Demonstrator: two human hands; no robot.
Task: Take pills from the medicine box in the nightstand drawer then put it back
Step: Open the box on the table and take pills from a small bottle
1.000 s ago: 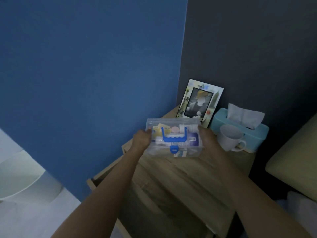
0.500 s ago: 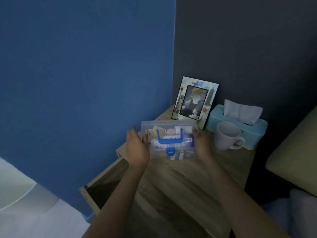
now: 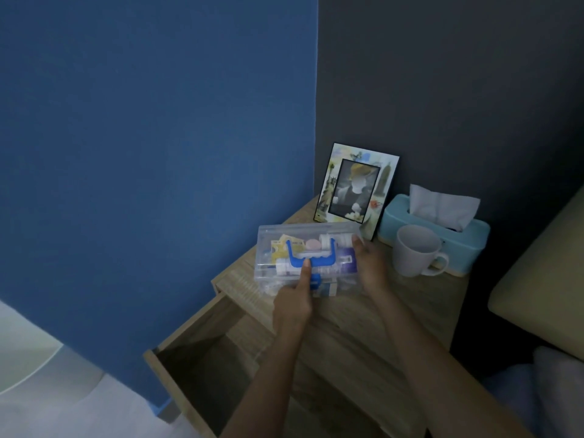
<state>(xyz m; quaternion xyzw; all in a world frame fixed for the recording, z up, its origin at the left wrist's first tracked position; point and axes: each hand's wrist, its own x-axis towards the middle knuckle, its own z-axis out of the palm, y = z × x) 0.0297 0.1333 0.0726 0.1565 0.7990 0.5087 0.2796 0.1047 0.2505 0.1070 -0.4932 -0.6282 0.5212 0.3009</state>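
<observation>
— Where is the box point(image 3: 305, 257) sitting?
— On the counter point(image 3: 395, 311), long axis running left-right — right hand point(image 3: 369, 267) bracing its right end, left hand point(image 3: 292, 298) reaching its finger onto the lid by the blue handle point(image 3: 311, 254).

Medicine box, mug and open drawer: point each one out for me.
medicine box point(image 3: 335, 230), head view, clear lid near its far edge.
mug point(image 3: 412, 262), head view, outer side wall.
drawer point(image 3: 164, 373), head view, its front panel's top edge.
</observation>
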